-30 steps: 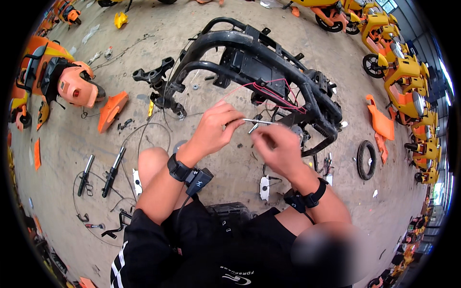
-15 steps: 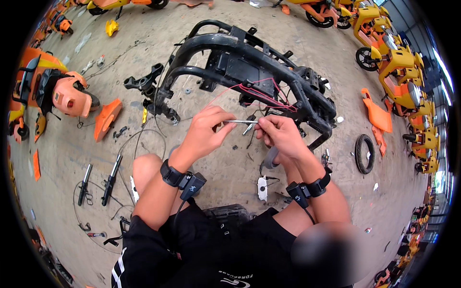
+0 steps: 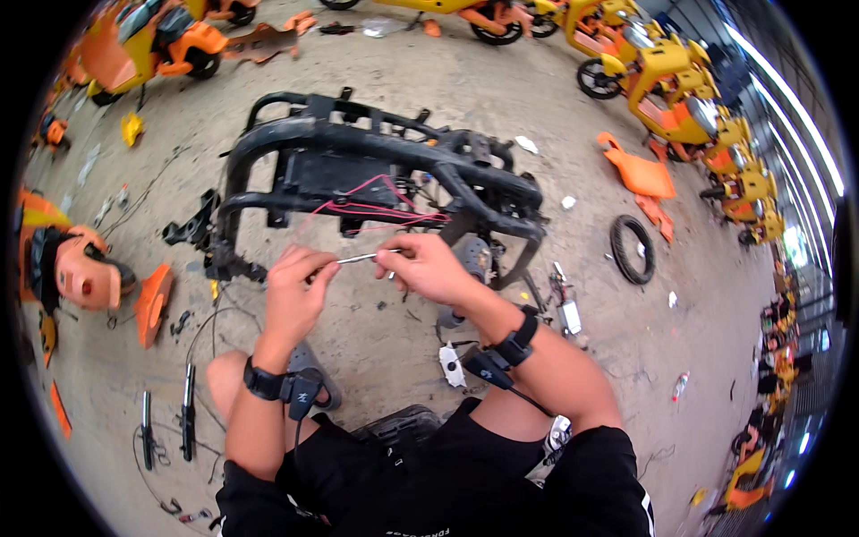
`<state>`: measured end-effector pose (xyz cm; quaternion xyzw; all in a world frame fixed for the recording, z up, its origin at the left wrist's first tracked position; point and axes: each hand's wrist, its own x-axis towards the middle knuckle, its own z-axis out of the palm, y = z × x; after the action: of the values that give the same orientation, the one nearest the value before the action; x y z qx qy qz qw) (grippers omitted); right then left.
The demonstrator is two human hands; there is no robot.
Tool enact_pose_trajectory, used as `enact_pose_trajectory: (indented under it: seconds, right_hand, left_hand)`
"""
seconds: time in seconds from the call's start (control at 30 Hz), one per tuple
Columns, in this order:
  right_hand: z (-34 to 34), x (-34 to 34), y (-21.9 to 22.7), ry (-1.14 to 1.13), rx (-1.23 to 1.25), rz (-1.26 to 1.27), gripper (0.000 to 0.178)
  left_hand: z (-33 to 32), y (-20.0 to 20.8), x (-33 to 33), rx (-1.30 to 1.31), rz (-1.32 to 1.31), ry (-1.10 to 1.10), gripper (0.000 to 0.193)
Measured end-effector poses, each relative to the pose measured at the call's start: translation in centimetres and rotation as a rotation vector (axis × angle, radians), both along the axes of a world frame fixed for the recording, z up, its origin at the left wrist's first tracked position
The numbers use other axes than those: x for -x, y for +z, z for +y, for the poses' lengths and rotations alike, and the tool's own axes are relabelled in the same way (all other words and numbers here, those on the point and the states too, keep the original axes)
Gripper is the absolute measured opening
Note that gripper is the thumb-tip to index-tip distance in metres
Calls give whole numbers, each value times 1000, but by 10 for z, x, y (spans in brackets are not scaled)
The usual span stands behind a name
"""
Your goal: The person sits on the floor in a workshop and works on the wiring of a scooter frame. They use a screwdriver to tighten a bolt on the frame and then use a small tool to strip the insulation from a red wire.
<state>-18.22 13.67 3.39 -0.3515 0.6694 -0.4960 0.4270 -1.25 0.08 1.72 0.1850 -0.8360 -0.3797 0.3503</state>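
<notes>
A thin silver metal rod (image 3: 360,259) is held nearly level in front of me, its exact kind too small to tell. My left hand (image 3: 293,294) pinches its left end, and my right hand (image 3: 431,271) pinches the right end. Just beyond both hands, a black scooter frame (image 3: 367,143) lies on the floor. Pink cord (image 3: 394,213) is strung loosely across the frame, and one strand runs down toward my left hand. Whether that strand reaches my fingers, I cannot tell.
Two fork tubes (image 3: 188,413) lie at the left, near an orange panel (image 3: 154,306). On the right are a black tyre (image 3: 617,250) and a larger orange panel (image 3: 640,172). Yellow scooters (image 3: 671,103) line the far right. My sandalled foot (image 3: 313,376) is below my left hand.
My view has swung to the right, so frame and hands appear farther left and lower in the picture. Both hands keep their pinch on the metal rod.
</notes>
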Motion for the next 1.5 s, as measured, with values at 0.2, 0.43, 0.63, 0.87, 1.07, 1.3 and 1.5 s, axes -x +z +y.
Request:
enact_pose_trajectory:
  seconds: [0.2,0.43,0.63,0.87,1.07,1.3,1.5]
  right_hand:
    - [-4,9,-29,-23,63,16,30]
    - [-8,12,-26,-61,109,60,21]
    - [-6,12,-21,-70,130,53,18]
    - [-6,5,-8,-51,138,148,17]
    - [-4,4,-10,-102,161,295,15]
    - [-5,0,-4,-89,184,324,14]
    - [-7,-5,-9,-109,174,338,13]
  left_hand:
    - [-1,-8,4,100,-66,-19,8]
    - [3,3,11,252,-62,-54,6]
    - [0,17,14,101,-295,-88,16]
    - [-14,13,22,-139,-460,-43,41]
    - [-17,-11,24,-200,-388,-137,38]
    - [-19,-12,23,-301,-383,-152,32]
    - [-20,-10,25,-374,-323,-163,26]
